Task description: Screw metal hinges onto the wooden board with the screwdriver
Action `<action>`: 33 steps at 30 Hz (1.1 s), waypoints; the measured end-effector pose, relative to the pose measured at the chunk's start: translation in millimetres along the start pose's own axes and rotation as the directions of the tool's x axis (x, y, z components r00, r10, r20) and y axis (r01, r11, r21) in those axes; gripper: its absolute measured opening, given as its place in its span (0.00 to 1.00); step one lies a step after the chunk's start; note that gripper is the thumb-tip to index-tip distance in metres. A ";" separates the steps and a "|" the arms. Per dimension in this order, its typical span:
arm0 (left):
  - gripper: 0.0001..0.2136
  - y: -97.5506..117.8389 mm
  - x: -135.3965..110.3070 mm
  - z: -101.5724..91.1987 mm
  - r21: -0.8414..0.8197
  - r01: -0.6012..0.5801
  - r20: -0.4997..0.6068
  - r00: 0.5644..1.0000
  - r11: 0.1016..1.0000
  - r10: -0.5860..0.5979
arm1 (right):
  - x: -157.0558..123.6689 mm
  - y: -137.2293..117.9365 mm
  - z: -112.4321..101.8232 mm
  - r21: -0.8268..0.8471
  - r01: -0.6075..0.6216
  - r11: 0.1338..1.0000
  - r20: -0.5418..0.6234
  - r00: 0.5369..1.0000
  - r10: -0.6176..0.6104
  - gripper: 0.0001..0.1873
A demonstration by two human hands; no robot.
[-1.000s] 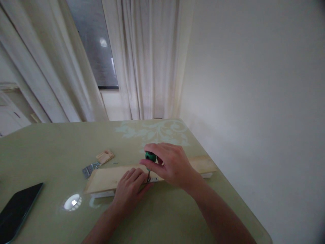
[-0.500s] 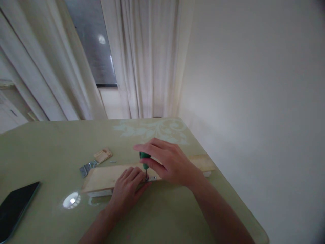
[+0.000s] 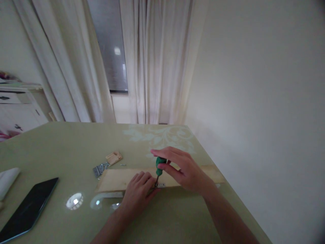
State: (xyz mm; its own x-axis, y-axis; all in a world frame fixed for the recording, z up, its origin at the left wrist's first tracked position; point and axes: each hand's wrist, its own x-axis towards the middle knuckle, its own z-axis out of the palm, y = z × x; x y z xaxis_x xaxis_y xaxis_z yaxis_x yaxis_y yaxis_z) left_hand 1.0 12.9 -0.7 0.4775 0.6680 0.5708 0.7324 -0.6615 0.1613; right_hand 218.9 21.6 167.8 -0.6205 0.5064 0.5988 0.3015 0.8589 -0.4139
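My right hand [image 3: 189, 169] grips a short green-handled screwdriver [image 3: 160, 165], with thumb and fingers closed round the handle. The shaft points down, slightly tilted, to a small metal hinge [image 3: 160, 185] at the near edge of a pale wooden board [image 3: 114, 179]. Beside the tip, my left hand [image 3: 139, 189] is closed on that board edge, fingers on top and thumb low at the hinge. The left fingertips partly cover the hinge, and any screw under the tip is too small to make out.
Left of the board's far corner lie another metal hinge [image 3: 98, 171], some loose screws and a small wooden piece [image 3: 114, 157]. One screw [image 3: 123, 165] rests apart. A dark tablet [image 3: 30, 206] lies on the green table [image 3: 76, 145] at left, near a white object [image 3: 8, 181]. A wall [image 3: 254, 101] borders the right side.
The view has turned left, so everything sits farther right, and the white object has come into sight. The screwdriver leans more than before, its tip still at the hinge.
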 end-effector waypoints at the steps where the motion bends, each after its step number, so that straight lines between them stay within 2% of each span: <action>1: 0.07 0.1 0.0 -0.2 -0.003 0.002 0.002 1.000 1.000 -0.002 | -0.1 2.4 -1.4 0.028 -0.002 1.000 -0.004 1.000 0.003 0.21; 4: 0.07 0.3 0.0 -0.1 -0.006 0.006 -0.001 1.000 1.000 -0.006 | -0.5 10.2 1.9 0.026 0.005 1.000 -0.066 0.998 -0.003 0.19; 6: 0.08 0.8 0.3 0.3 -0.005 0.012 0.000 1.000 1.000 -0.012 | -0.7 12.2 9.1 -0.036 0.010 0.999 -0.135 0.991 -0.015 0.17; 10: 0.08 2.3 1.1 1.1 0.011 0.022 0.022 1.000 1.000 -0.023 | -1.2 3.4 27.7 -0.329 -0.032 0.944 -0.302 0.951 -0.072 0.14; 13: 0.09 2.1 0.7 2.5 0.021 0.035 0.035 0.999 0.999 -0.036 | -1.3 -9.8 32.2 -0.503 -0.068 0.861 -0.307 0.946 -0.105 0.13; 15: 0.09 1.3 -0.1 3.4 0.015 0.038 0.033 0.999 0.999 -0.038 | -2.1 -16.9 26.0 -0.489 -0.074 0.869 -0.242 0.969 -0.053 0.18; 18: 0.08 0.2 -0.9 3.8 0.001 0.034 0.024 0.999 0.999 -0.034 | -5.5 -19.3 8.8 -0.320 -0.089 0.943 -0.110 0.992 0.056 0.27; 21: 0.08 0.1 -0.8 2.7 -0.011 0.030 0.025 0.999 0.999 -0.030 | -9.0 -11.4 -2.5 -0.177 -0.099 0.979 -0.040 0.995 0.093 0.28; 23: 0.08 0.2 -0.5 1.7 -0.016 0.022 0.022 1.000 1.000 -0.021 | -8.8 -3.2 -1.1 -0.133 -0.100 0.986 -0.082 0.993 0.090 0.23; 25: 0.07 0.0 -0.3 1.0 -0.018 0.017 0.019 1.000 1.000 -0.017 | -5.9 5.0 6.5 -0.152 -0.104 0.983 -0.188 0.979 0.075 0.19; 28: 0.07 -0.6 -0.6 0.7 -0.014 0.021 0.015 1.000 1.000 -0.021 | 1.6 13.4 21.6 -0.237 -0.105 0.966 -0.318 0.948 0.025 0.22; 31: 0.06 -1.5 -1.7 1.2 -0.016 0.018 0.008 1.000 1.000 -0.018 | 7.6 14.7 30.2 -0.280 -0.110 0.954 -0.331 0.944 0.012 0.22; 33: 0.05 -2.3 -2.7 2.2 -0.012 0.021 0.005 1.000 1.000 -0.021 | 7.7 11.0 29.0 -0.259 -0.125 0.958 -0.275 0.960 0.051 0.22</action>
State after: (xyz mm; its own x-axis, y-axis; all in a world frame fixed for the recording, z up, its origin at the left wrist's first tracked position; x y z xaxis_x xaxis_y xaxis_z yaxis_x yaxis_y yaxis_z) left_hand -0.9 13.4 -4.3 0.4639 0.6835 0.5636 0.7364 -0.6512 0.1836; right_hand 196.4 32.8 147.9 -0.3810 0.5510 0.7424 0.5538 0.7790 -0.2940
